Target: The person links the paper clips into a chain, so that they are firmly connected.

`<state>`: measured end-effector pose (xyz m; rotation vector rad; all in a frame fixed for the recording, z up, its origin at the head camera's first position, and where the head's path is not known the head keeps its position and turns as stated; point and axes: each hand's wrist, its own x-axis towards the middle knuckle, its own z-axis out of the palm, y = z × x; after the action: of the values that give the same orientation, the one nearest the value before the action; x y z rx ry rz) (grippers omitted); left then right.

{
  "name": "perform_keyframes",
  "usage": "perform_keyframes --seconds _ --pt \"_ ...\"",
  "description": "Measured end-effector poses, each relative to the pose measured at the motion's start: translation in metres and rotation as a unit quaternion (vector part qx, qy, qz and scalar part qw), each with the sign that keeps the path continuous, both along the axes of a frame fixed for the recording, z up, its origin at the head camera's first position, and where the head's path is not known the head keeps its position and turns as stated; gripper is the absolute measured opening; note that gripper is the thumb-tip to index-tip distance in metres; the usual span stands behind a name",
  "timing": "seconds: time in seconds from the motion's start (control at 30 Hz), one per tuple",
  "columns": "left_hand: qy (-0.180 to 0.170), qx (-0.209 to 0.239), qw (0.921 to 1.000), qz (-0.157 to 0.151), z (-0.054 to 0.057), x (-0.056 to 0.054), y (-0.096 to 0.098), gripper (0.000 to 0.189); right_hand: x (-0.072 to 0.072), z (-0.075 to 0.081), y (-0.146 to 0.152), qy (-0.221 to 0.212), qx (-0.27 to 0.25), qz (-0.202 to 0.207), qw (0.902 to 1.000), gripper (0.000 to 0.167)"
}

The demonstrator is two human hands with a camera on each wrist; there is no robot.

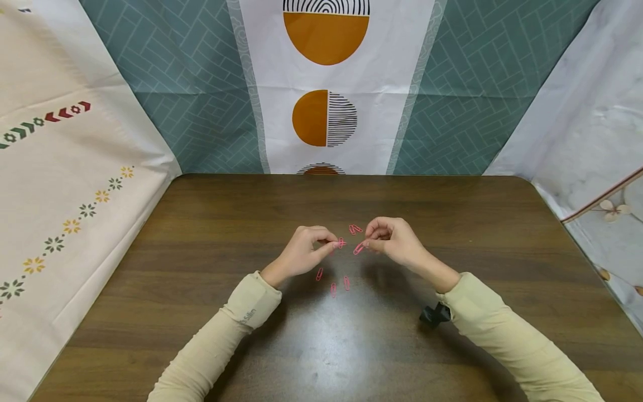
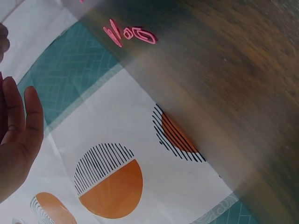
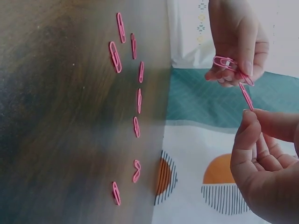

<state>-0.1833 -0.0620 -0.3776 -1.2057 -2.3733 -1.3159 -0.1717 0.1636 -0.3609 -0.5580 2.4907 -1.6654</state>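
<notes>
Pink paper clips (image 3: 225,62) stick out from the fingertips of my left hand (image 1: 304,249), which pinches them above the table. Facing it, my right hand (image 1: 398,241) pinches a single pink paper clip (image 3: 246,97) between thumb and forefinger. The upper end of that clip comes close to the clips in the left hand; whether they touch or are linked I cannot tell. Loose pink paper clips (image 1: 346,283) lie on the table below and beyond the hands. Only part of a hand (image 2: 21,128) shows at the left edge of the left wrist view, its grip hidden.
Several loose clips (image 3: 136,127) form a rough row on the dark wooden table (image 1: 226,212). A patterned teal and white cloth (image 1: 321,78) hangs behind the far edge, with pale cloths on both sides. A small black object (image 1: 435,315) is at the right cuff.
</notes>
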Motion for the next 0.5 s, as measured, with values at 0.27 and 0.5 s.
perform_keyframes --seconds 0.27,0.5 --pt "0.023 0.007 0.9997 -0.006 -0.0016 -0.0008 0.0041 0.004 -0.0001 0.0045 -0.0045 -0.043 -0.03 0.023 0.9984 0.011" --pt "0.04 0.013 0.999 -0.014 -0.0014 -0.0004 0.0059 0.005 -0.0001 0.0049 -0.0081 -0.086 -0.059 0.03 0.9941 0.01"
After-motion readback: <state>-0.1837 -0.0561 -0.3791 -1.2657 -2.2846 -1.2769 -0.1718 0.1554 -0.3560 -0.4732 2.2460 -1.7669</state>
